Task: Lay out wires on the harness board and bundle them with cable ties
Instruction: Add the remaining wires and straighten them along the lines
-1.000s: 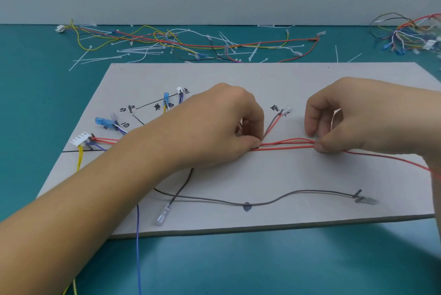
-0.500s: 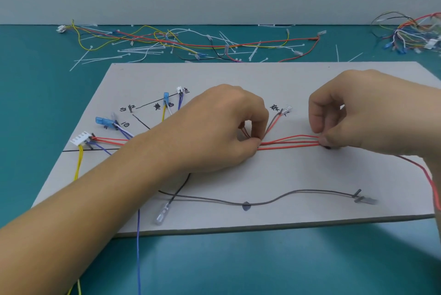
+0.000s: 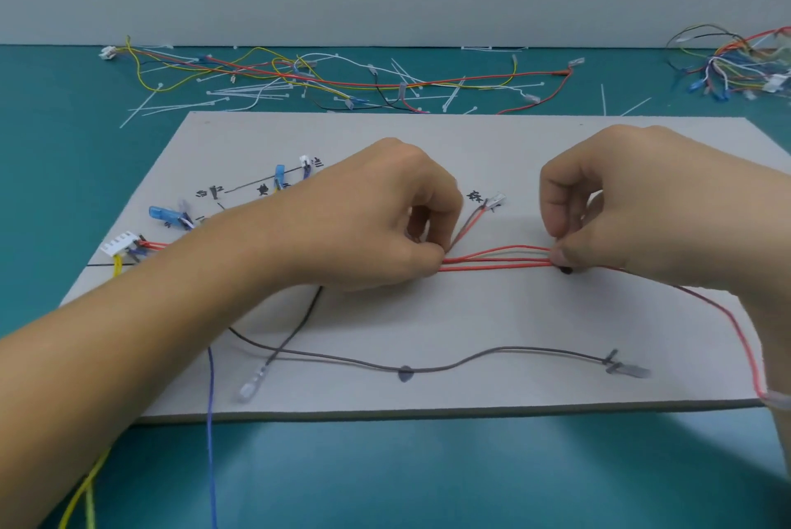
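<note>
Wires (image 3: 496, 261), ends under left hand (image 3: 368, 224), right hand (image 3: 637, 207)

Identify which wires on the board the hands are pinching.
The red wires, stretched between the left hand and right hand. The grey wire lies loose nearer the person, held by neither hand.

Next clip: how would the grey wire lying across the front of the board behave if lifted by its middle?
Probably floppy: the grey wire lies in loose waves on the harness board, so both ends would likely droop. It looks thin, so likely very light. The clear terminal at its right end might swing and snag.
</note>
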A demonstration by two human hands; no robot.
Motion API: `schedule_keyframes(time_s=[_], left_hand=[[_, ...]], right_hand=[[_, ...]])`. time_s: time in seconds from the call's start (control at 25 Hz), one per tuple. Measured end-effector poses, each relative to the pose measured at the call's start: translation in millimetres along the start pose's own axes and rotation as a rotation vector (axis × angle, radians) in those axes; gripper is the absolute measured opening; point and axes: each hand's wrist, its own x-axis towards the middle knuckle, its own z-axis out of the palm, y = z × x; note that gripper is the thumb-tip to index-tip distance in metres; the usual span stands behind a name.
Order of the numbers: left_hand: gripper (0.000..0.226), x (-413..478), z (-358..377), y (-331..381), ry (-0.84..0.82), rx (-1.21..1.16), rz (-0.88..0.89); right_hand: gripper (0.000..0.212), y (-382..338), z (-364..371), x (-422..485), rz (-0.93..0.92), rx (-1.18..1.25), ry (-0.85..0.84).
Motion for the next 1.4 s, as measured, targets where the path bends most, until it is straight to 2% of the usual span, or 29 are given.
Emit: schedule_keyframes(time_s=[0.24, 0.44, 0.52, 0.56, 0.64, 0.76, 0.88, 1.04, 1.4], left_hand=[[0.005, -33.9, -25.9, -26.6, -0.001, 0.047, -0.092], [0.017, -55.8, -45.7, -41.5, -0.029, 0.095, -0.238], [0.011, -57.0, -45.4, -37.7, -0.027, 0.132, -0.278], [0.007, -56.3, -43.0, -35.4, -0.006, 0.163, -0.266], [0.022, -54.0, -35.7, -27.4, 0.034, 0.234, -0.242], [0.028, -46.8, -21.5, -13.2, 0.052, 0.295, -0.191], [0.030, -33.0, -8.0, -1.8, 0.088, 0.244, -0.148], [0.012, -13.7, 8.1, 8.3, 0.173, 0.164, -0.130], [0.014, -17.6, 32.9, 5.6, 0.287, -0.009, -0.162]], right_hand=[[0.019, -22.8, 20.6, -1.3, -0.120, 0.169, 0.048], [0.017, -19.5, 18.6, 2.1, -0.090, 0.237, 0.028], [0.016, -16.6, 16.5, 3.0, -0.075, 0.268, -0.002], [0.016, -15.7, 16.1, 3.3, -0.068, 0.273, -0.022], [0.014, -15.4, 16.7, 4.1, -0.049, 0.277, -0.060], [0.014, -15.2, 17.1, 5.5, -0.013, 0.280, -0.078], [0.015, -14.1, 16.3, 5.3, 0.012, 0.285, -0.103], [0.022, -10.1, 11.2, 4.4, 0.034, 0.289, -0.127], [0.024, -2.4, 0.6, 3.5, 0.074, 0.177, -0.087]])
